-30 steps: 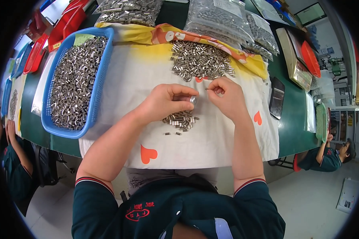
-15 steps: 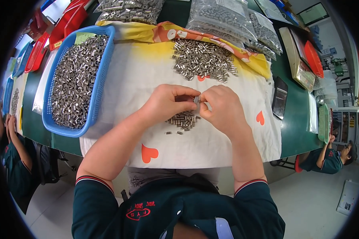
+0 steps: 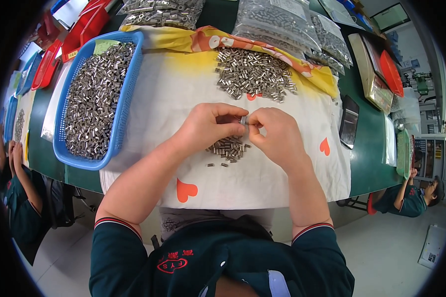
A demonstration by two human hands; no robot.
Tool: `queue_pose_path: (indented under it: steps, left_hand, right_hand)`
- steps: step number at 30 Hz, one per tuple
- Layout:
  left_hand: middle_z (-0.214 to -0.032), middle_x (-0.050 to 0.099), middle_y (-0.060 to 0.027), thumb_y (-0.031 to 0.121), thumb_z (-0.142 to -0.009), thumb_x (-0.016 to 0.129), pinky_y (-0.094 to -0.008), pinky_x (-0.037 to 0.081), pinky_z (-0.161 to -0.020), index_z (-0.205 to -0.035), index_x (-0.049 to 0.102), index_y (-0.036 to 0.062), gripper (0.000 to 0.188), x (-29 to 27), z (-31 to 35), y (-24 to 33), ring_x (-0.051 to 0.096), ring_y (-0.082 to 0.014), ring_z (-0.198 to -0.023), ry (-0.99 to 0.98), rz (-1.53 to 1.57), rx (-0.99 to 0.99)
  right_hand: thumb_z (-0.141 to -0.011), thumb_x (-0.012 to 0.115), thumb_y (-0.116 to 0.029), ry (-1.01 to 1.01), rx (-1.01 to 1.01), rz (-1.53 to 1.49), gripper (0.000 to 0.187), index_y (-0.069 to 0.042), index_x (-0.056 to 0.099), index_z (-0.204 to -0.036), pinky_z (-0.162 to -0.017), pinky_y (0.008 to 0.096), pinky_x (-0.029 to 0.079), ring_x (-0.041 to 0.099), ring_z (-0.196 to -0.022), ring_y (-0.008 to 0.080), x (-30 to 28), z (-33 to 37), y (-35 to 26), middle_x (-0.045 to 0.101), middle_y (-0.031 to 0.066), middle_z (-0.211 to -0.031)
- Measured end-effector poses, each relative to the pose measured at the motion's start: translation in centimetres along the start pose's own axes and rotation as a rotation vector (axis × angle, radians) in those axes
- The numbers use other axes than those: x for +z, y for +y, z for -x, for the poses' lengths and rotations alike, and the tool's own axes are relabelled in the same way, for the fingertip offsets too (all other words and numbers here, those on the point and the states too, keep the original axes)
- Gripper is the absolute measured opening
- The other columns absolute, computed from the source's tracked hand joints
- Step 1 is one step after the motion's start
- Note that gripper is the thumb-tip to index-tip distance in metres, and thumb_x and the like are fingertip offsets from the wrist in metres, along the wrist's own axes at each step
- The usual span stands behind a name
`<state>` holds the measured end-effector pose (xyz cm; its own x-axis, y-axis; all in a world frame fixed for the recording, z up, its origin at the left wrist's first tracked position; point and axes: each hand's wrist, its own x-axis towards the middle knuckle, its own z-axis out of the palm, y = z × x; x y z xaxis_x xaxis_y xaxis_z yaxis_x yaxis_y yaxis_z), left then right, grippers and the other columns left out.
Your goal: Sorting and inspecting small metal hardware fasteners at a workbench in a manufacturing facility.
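Note:
My left hand pinches a small silvery metal sleeve between thumb and forefinger. Against its right end, my right hand is closed in a pinch; whatever its fingertips hold is too small to make out. Beneath the hands lies a small pile of short metal sleeves, partly hidden by my left hand. Two loose pieces lie just in front of it. A larger heap of such sleeves spreads farther back on the white cloth printed with red hearts.
On the left stands a blue plastic basket full of similar metal pieces. Clear bags of metal parts sit behind a rolled yellow cloth edge. A phone lies at right, near a green basket. Co-workers sit at both sides.
Both hands stay in nearly the same place. The small sleeve has shifted slightly between the fingertips; the piles look the same.

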<state>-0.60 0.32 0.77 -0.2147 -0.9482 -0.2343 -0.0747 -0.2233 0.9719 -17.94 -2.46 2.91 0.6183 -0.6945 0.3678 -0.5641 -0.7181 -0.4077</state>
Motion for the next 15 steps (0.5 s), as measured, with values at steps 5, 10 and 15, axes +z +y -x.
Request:
queue_pose_path:
  steps: [5, 10, 15]
  left_hand:
    - [-0.083, 0.063, -0.0028, 0.008, -0.073, 0.067, -0.0213, 0.046, -0.069, -0.103, 0.061, 0.0029, 0.031, -0.5, -0.1, -0.3, 0.056, -0.0064, -0.075, -0.001, 0.102, -0.003]
    - [-0.084, 0.063, -0.0038, 0.006, -0.073, 0.066, -0.0214, 0.047, -0.068, -0.103, 0.060, 0.0005, 0.031, -0.2, -0.3, -0.2, 0.057, -0.0069, -0.074, -0.034, 0.096, 0.012]
    - [-0.085, 0.063, -0.0040, 0.002, -0.074, 0.065, -0.0209, 0.047, -0.067, -0.104, 0.059, -0.0003, 0.031, -0.9, 0.0, -0.1, 0.056, -0.0066, -0.074, -0.149, 0.171, 0.014]
  right_hand:
    - [-0.065, 0.059, -0.002, 0.008, 0.205, -0.308, 0.008, -0.003, 0.053, -0.069, -0.054, 0.0320, 0.043, 0.053, -0.062, 0.0231, 0.1, -0.3, -0.4, 0.054, 0.0078, -0.065]
    - [-0.065, 0.060, -0.002, 0.002, 0.168, -0.237, 0.008, -0.003, 0.055, -0.071, -0.055, 0.0308, 0.043, 0.053, -0.061, 0.0210, 0.0, -0.1, -0.5, 0.055, 0.0073, -0.065]
    - [-0.066, 0.066, -0.006, -0.171, 0.423, -0.591, 0.013, -0.002, 0.055, -0.073, -0.056, 0.0261, 0.043, 0.052, -0.059, 0.0122, -1.3, -0.7, 0.6, 0.057, 0.0033, -0.066]
